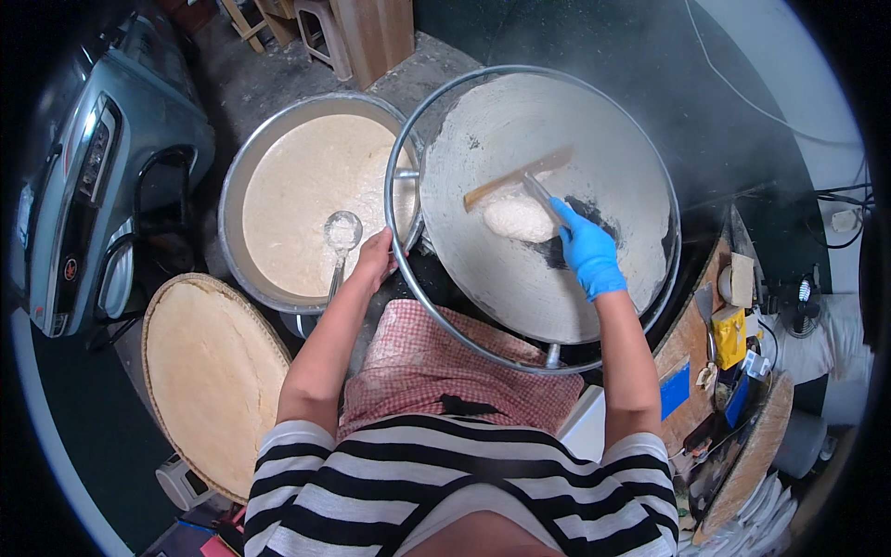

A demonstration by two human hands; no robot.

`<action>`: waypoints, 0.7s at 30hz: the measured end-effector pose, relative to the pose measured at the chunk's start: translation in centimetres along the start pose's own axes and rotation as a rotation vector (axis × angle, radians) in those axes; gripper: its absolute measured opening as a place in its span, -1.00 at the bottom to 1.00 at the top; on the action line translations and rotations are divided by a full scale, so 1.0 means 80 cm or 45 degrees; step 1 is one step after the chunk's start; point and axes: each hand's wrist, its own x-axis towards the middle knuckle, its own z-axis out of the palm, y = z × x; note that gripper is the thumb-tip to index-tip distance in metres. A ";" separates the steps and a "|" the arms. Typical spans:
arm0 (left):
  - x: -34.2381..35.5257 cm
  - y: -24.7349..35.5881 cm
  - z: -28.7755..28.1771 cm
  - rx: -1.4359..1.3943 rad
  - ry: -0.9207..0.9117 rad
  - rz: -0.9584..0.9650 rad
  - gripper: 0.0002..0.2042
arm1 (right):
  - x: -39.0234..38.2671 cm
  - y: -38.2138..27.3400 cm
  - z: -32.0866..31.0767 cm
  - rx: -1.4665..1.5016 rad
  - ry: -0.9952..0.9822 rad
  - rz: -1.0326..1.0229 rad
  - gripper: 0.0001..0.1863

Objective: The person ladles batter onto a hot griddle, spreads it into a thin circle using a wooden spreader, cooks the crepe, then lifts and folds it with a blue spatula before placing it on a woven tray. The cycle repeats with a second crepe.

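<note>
My right hand [591,249], in a blue glove, is closed around the metal handle of a spreader with a long wooden blade [497,189]. The blade rests on a wide round griddle [557,288] coated with a thin pale layer of batter. Against the blade, close to my gloved fingers, sits a lump of wet batter [520,219]. Dark bare metal shows beside it. Bare, my left hand [375,259] is closed on the left side of the metal ring [422,291] around the griddle. Left of that hand, a ladle [342,232] lies in a big metal basin [232,209] of batter.
A round woven tray [200,371] bearing pale flat sheets stands at lower left. Beyond it is a grey motor vehicle [102,176]. At right, a wooden board [682,348] carries a yellow packet [729,336] and tools. A stool [322,37] stands at the back. Steam hangs over the griddle.
</note>
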 end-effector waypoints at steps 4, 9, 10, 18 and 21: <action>-0.042 -0.058 0.003 -0.187 0.091 -0.012 -0.67 | -0.022 0.018 -0.032 -0.052 -0.146 0.120 -0.53; -0.105 -0.135 0.056 -0.175 -0.055 0.024 -0.71 | 0.008 0.002 -0.026 -0.020 -0.045 0.190 -0.53; -0.115 -0.149 0.075 -0.211 -0.011 0.002 -0.71 | 0.012 -0.008 -0.015 -0.003 -0.041 0.153 -0.53; -0.066 -0.106 0.043 -0.075 -0.059 -0.001 -0.76 | -0.011 0.017 -0.034 -0.082 -0.180 0.112 -0.53; -0.037 -0.057 0.025 -0.033 -0.020 -0.032 -0.75 | 0.000 0.016 -0.026 -0.043 0.002 0.179 -0.60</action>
